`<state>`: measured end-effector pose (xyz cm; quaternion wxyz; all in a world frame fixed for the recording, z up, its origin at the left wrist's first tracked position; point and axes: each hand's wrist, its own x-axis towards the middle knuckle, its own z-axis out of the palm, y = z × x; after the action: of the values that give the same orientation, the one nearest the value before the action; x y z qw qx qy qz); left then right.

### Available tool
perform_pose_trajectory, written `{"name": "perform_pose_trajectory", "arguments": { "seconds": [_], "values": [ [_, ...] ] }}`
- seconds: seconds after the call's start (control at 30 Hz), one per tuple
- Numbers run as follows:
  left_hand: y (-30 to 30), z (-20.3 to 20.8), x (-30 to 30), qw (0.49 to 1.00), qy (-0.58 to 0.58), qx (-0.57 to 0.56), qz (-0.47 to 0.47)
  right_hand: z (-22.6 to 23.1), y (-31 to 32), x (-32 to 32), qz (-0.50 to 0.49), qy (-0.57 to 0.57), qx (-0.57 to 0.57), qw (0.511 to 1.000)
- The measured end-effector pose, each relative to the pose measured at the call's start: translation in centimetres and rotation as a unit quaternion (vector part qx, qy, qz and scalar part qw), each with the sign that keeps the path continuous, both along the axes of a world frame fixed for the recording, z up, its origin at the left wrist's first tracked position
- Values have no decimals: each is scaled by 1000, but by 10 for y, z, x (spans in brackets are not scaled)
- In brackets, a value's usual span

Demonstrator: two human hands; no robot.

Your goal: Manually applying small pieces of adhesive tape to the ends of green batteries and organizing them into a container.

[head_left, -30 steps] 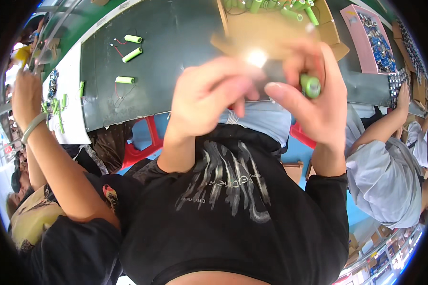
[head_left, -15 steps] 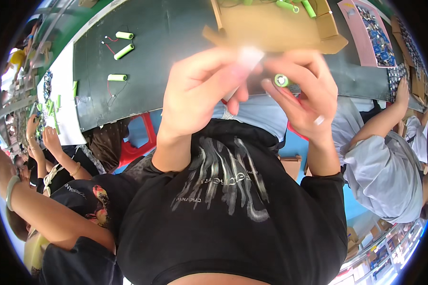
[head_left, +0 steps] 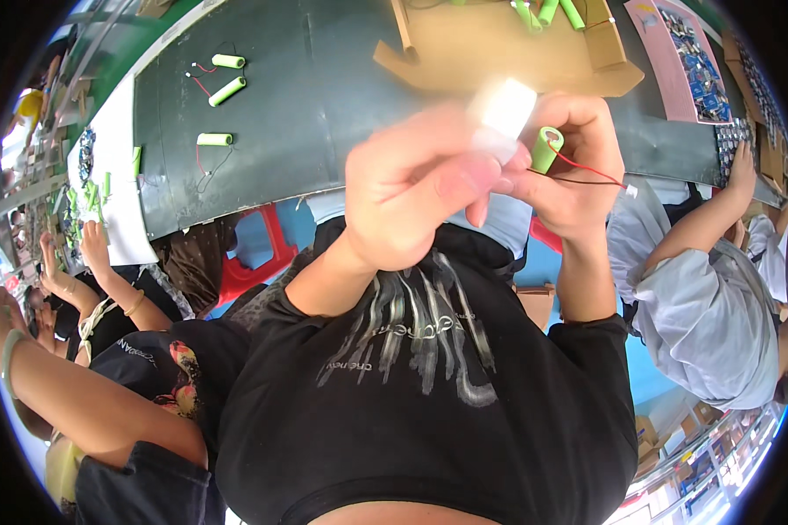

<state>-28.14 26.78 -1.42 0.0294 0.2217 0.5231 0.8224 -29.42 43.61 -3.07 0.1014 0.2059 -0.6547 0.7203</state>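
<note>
My left hand [head_left: 411, 188] pinches a small white piece [head_left: 510, 105] between thumb and fingers. Its upper end is very bright, almost washed out, and its exact kind does not show. Close beside it, my right hand [head_left: 578, 171] is closed around a green cylindrical battery [head_left: 546, 150], tilted with one end up. From that end a red wire and a dark wire run right across the palm to a white connector plug [head_left: 631, 190]. My two hands meet at the fingertips above the table's front edge, and the left fingers hide where the things may touch.
On the dark table [head_left: 280, 131] lie several wired green batteries [head_left: 228, 91] at the left. An open cardboard box [head_left: 499, 52] with green batteries stands ahead. A pink tray [head_left: 665, 70] of blue parts is at the right. Co-workers' arms [head_left: 705, 214] show on both sides.
My left hand has moved right toward my right hand, and the white piece now looks much brighter. The battery has turned from end-on to side-on, bringing its wires into sight.
</note>
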Motion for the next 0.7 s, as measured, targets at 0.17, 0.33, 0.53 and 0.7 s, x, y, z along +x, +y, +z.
{"name": "perform_pose_trajectory", "arguments": {
  "seconds": [0.17, 0.33, 0.53, 0.7],
  "values": [
    [-4, 1, -3, 993, -57, -13, -99, 1, 6, -5, 71, 38, -40, 996],
    [-15, -3, -8, 971, -56, 121, -199, 10, 13, -6, 208, -81, -279, 934],
    [-12, -1, 0, 954, -177, 191, -152, 19, 9, 3, 107, -283, -314, 900],
    [-21, 1, -11, 958, -177, 209, -81, 1, -2, 14, -52, -288, -247, 924]
  ]
}}
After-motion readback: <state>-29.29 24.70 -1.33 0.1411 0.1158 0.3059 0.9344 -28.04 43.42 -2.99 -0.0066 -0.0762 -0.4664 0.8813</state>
